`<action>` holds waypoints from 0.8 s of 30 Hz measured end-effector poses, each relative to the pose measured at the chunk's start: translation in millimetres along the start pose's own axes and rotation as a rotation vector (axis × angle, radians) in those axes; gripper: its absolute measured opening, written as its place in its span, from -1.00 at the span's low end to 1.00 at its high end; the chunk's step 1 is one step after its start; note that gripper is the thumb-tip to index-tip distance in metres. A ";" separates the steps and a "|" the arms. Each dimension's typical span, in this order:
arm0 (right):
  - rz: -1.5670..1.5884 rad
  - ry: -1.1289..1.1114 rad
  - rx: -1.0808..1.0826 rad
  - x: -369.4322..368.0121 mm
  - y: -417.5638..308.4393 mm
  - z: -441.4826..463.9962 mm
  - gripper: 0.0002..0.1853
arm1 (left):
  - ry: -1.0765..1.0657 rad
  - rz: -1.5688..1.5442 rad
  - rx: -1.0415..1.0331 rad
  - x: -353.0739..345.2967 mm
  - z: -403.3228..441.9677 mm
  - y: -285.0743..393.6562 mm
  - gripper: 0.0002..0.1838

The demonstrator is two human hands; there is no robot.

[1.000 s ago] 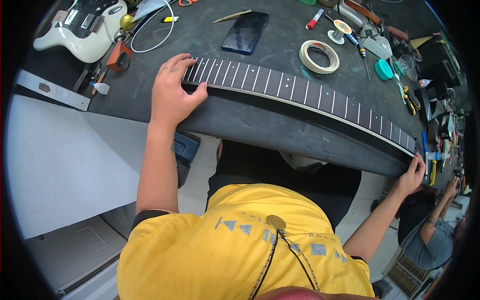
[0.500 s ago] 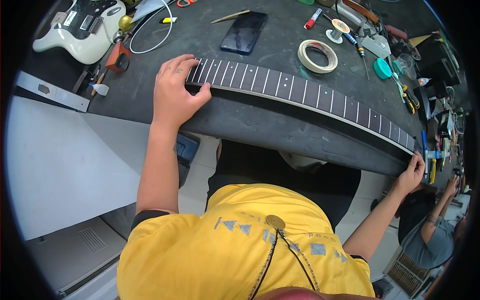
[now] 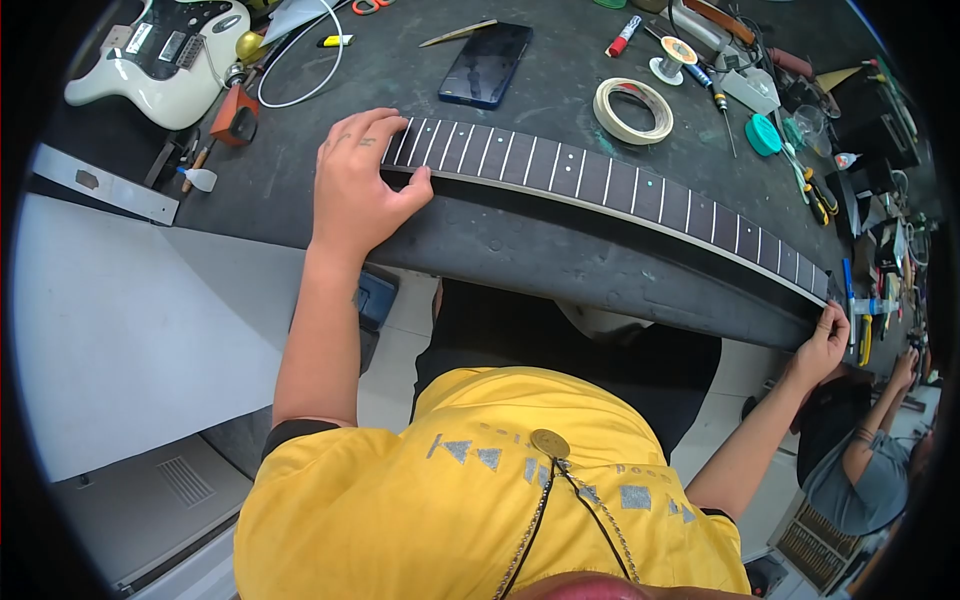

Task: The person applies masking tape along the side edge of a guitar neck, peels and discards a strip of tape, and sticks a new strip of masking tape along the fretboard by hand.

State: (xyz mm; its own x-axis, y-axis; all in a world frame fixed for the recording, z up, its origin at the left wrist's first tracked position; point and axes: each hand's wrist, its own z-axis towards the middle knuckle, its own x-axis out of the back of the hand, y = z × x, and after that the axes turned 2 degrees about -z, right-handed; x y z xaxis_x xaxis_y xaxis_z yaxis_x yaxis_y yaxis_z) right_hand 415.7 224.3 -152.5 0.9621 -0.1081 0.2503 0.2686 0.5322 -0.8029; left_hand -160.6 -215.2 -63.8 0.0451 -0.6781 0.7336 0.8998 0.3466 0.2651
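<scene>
A guitar neck (image 3: 620,186) with a dark fretboard, pale frets and small dot inlays lies lengthwise near the front edge of the bench, looking bowed through the wide lens. My left hand (image 3: 365,180) spans its left end, fingers over the far edge and thumb against the near edge. At the other end, my right hand (image 3: 824,345) pinches the tip of the neck between thumb and fingers. The underside of the neck is hidden from view.
Behind the neck on the dark bench (image 3: 400,90) lie a phone (image 3: 487,65), a masking tape roll (image 3: 632,111) and a solder spool (image 3: 673,62). A white guitar body (image 3: 170,75) sits at back left. Another person (image 3: 865,470) is at far right.
My left hand has shifted slightly right along the neck's end. My right hand and the neck stay almost where they were.
</scene>
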 end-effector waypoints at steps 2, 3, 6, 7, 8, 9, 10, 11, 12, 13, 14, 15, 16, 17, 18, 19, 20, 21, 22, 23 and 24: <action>0.004 -0.002 0.003 -0.4 -0.1 0.3 -0.80 | 0.000 0.004 -0.007 -1.1 0.5 1.3 -0.47; 0.006 -0.001 0.005 -0.5 -0.2 0.3 -0.80 | 0.000 0.006 -0.010 -1.5 0.7 1.5 -0.47; -0.001 -0.002 0.014 -0.2 -0.1 0.3 -0.80 | 0.004 0.010 -0.022 -2.6 0.5 0.4 -0.47; -0.006 -0.003 0.017 0.1 0.3 0.4 -0.80 | 0.003 0.011 -0.024 -2.7 0.6 0.7 -0.47; -0.001 -0.003 0.015 0.2 0.7 0.5 -0.80 | 0.002 0.012 -0.025 -2.8 0.7 1.1 -0.47; 0.005 -0.002 0.012 0.2 1.0 0.5 -0.80 | 0.000 0.013 -0.026 -2.7 0.8 1.4 -0.47; 0.010 -0.001 0.009 -0.4 0.2 0.3 -0.80 | 0.000 0.015 -0.030 -2.5 1.1 1.8 -0.47; 0.011 0.001 0.008 -1.0 -0.6 0.1 -0.80 | 0.000 0.018 -0.035 -2.5 1.5 2.4 -0.47; 0.012 0.003 0.008 -1.4 -1.4 -0.2 -0.80 | 0.000 0.019 -0.039 -2.7 1.6 3.0 -0.47; 0.012 0.006 0.007 -1.1 -1.1 -0.2 -0.80 | -0.001 0.013 -0.042 -3.2 1.8 3.4 -0.48; 0.010 0.004 0.005 -0.9 -0.9 -0.1 -0.80 | -0.002 0.006 -0.046 -3.8 2.2 3.8 -0.48; 0.007 0.003 0.003 -0.7 -0.6 0.1 -0.79 | -0.003 0.000 -0.049 -4.4 2.5 4.5 -0.48; 0.004 0.002 0.001 -0.8 -1.1 0.1 -0.79 | -0.009 -0.001 -0.051 -4.5 2.6 6.4 -0.48; 0.002 0.001 0.004 -1.2 -1.5 0.0 -0.79 | -0.014 -0.002 -0.053 -4.3 2.7 9.3 -0.48; 0.000 0.000 0.008 -1.7 -1.7 0.0 -0.79 | -0.019 -0.003 -0.055 -4.4 3.3 11.4 -0.48; -0.003 -0.001 0.010 -1.1 -1.3 0.1 -0.78 | -0.018 -0.003 -0.062 -5.1 3.9 12.9 -0.48; -0.004 0.000 0.009 -0.5 -0.9 0.1 -0.78 | -0.017 -0.002 -0.068 -5.7 4.3 14.2 -0.48; -0.004 0.001 0.009 -0.7 -0.5 0.2 -0.78 | -0.016 -0.001 -0.075 -6.3 4.8 15.0 -0.48; -0.003 0.002 0.008 -1.1 -0.8 0.3 -0.78 | -0.015 -0.004 -0.081 -6.8 5.3 15.8 -0.48; -0.007 0.003 0.007 -1.1 -1.3 0.1 -0.78 | -0.014 -0.006 -0.087 -7.1 5.6 16.7 -0.48; -0.010 0.003 0.006 -1.2 -1.7 -0.2 -0.78 | -0.013 -0.008 -0.093 -7.4 5.9 17.1 -0.48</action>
State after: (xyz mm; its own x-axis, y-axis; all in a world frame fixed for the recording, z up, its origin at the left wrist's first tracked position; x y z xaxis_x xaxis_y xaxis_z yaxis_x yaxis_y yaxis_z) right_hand 414.1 223.4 -151.5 0.9594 -0.1164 0.2568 0.2783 0.5358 -0.7971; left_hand -148.2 -200.5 -61.0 0.0325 -0.6721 0.7398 0.9367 0.2787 0.2120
